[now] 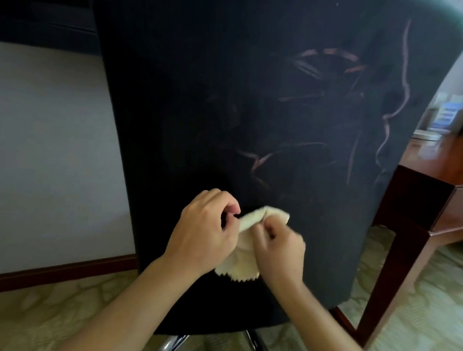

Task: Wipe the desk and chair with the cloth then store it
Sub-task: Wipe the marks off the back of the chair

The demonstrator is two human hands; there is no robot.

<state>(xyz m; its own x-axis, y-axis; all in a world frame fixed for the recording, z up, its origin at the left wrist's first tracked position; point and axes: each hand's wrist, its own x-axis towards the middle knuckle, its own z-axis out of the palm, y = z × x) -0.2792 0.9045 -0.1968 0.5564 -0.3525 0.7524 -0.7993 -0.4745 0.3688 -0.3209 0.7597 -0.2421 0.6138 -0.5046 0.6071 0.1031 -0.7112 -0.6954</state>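
I see the pale yellow cloth [245,246] held up between both hands, right in front of the lower back of the dark chair [229,94]. Its upper part is bunched into a fold that pokes out toward the right, and its zigzag-cut lower edge hangs loose below the hands. My left hand [206,227] has its grip closed on the cloth's upper left edge, fingers curled in with the thumb side toward the fabric. My right hand [280,245] pinches the cloth from the other side, knuckles up, fingers folded tight over the fold. The two hands sit just beside each other with the cloth between them; both forearms come up bare from the bottom of the view.

The chair back fills most of the view, tall and almost black, with faint reddish streaks over its right half. Under it I see shiny chrome base legs [173,344]. To the right stands the counter [439,186], reddish-brown wood with a glossy top and a square leg, its corner near the chair's right edge. The floor is a greenish patterned carpet [419,306], and a grey wall [52,152] with a dark wooden skirting runs along the left.
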